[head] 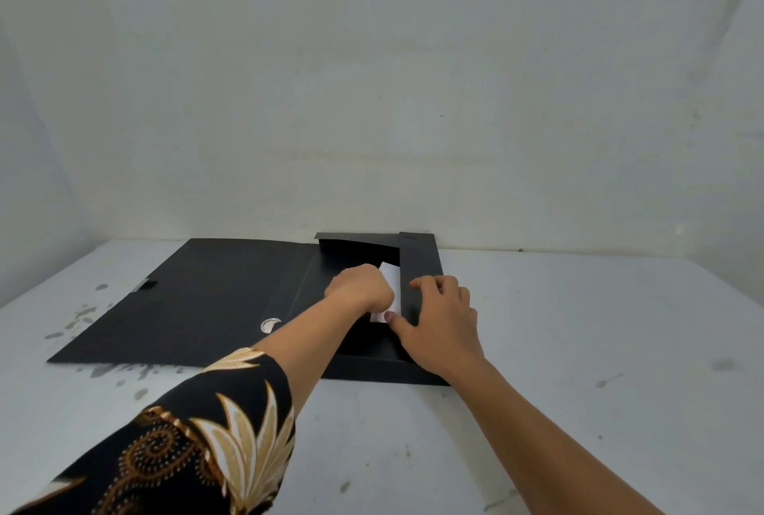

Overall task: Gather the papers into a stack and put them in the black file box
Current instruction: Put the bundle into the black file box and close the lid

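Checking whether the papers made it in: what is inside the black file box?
White papers lie inside the file box, pressed by the left hand. The right hand rests on the side flap. The hands cover most of the papers, so their number cannot be told.

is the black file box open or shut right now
Open. The black file box has its lid lying flat on the table to the left, and white papers show inside.

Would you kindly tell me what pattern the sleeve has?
Black sleeve with gold and cream leaf and swirl motifs; head view.
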Demonstrator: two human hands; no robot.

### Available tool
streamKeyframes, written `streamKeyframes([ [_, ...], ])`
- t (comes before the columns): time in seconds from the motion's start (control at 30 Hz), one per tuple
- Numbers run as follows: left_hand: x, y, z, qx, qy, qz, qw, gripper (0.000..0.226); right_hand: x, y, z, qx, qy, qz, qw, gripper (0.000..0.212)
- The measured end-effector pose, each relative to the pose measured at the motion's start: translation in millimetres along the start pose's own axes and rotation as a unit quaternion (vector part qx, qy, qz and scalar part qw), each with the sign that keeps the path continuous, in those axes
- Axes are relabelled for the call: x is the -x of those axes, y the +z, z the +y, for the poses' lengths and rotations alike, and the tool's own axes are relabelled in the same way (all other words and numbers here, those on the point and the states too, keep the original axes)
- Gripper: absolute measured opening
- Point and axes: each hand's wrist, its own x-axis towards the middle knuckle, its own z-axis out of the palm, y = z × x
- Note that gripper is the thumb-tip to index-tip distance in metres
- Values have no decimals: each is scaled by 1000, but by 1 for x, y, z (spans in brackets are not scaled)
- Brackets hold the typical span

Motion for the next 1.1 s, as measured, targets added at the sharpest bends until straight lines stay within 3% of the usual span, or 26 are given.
streamKeyframes([
  [0.23, 16, -42, -103, -32, -83, 53, 995, 10, 4, -6, -6, 14, 5, -15, 1000, 59],
  [0.4, 25, -58, -190, -74, -243, 77, 964, 63, 7, -8, -12, 82, -7, -13, 997, 58],
  [0.5, 34, -62, -234, -70, -313, 104, 941, 79, 8, -11, -17, 167, 27, -12, 986, 68],
  [0.6, 45, -65, -261, -53, -350, 135, 925, 82, 12, -10, -15, 137, 74, -48, 987, 83],
  [0.73, 48, -76, -283, -4, -383, 138, 913, 76, 17, -9, -11, 78, 83, -63, 992, 83],
  [0.87, 32, -85, -314, 64, -356, 149, 920, 53, 19, -11, -12, 65, 91, -66, 992, 83],
  [0.97, 36, -107, -309, 155, -355, 256, 886, 47, 20, -11, -11, 60, 92, -63, 992, 83],
  [1.03, 61, -126, -275, 255, -284, 355, 853, 33, 20, -11, -11, 55, 92, -61, 992, 83],
  [1.1, 75, -139, -244, 350, -151, 412, 828, 20, 20, -11, -11, 51, 93, -61, 993, 83],
])
